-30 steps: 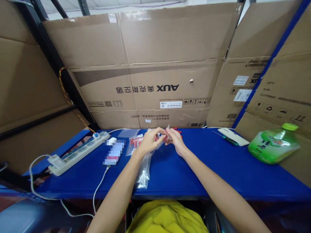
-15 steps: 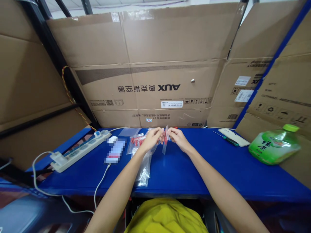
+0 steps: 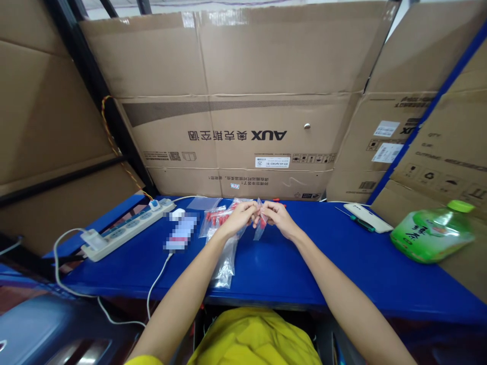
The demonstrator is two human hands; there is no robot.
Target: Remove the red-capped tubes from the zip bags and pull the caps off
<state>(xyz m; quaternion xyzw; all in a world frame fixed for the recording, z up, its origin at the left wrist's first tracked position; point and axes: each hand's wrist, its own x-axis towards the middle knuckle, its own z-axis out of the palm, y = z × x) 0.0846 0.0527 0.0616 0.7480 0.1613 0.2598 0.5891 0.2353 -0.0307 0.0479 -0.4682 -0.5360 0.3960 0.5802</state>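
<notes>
Between my two hands hangs a small clear plastic bag with something red inside. My left hand pinches it near its top from the left. From the right, my right hand grips the same bag with thumb and fingertips. Beside and partly under my left hand lie clear bags with red pieces; what the red pieces are is too small to tell. Further clear plastic bags stretch from there toward the table's front edge. Some red bits show behind my right hand.
On the left of the blue table are a power strip and a blurred-out phone on a white cable. A screwdriver, a pale flat case and a green bottle stand right. Cardboard walls the back.
The bag between my hands is now tilted, its lower end slightly further left. My fingers have drawn closer together at its top. The whole view has shifted a little.
</notes>
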